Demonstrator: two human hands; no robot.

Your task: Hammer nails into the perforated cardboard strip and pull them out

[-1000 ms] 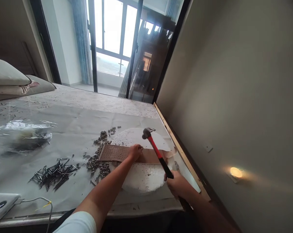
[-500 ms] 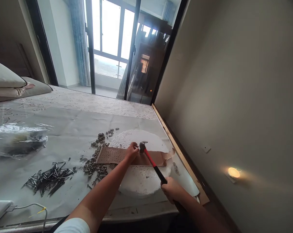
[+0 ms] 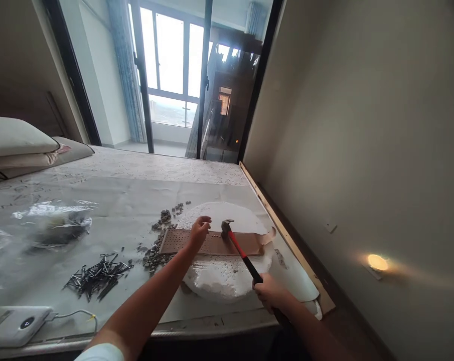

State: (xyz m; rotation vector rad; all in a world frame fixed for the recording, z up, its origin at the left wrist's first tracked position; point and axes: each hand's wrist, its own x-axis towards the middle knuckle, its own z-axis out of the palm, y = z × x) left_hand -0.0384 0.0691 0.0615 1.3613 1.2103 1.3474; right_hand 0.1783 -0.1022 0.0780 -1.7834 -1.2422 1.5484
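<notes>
My right hand (image 3: 269, 292) is wrapped round the black grip of a red-handled hammer (image 3: 239, 247), whose steel head rests low over a brown strip full of small holes (image 3: 227, 243). The strip lies across a round white foam slab (image 3: 221, 273). My left hand (image 3: 198, 232) sits on the strip just left of the hammer head, fingers curled in a pinch; what they hold is too small to make out.
A pile of dark nails (image 3: 97, 274) lies to the left, grey punched-out bits (image 3: 155, 250) beside the strip. A clear plastic bag (image 3: 53, 225), a white power bank with cable (image 3: 14, 326) and pillows (image 3: 19, 145) are further left. A wall (image 3: 362, 150) rises on the right.
The hammer has swung down from a raised position to the strip. My left hand shifted slightly left along the strip. The view moved a little.
</notes>
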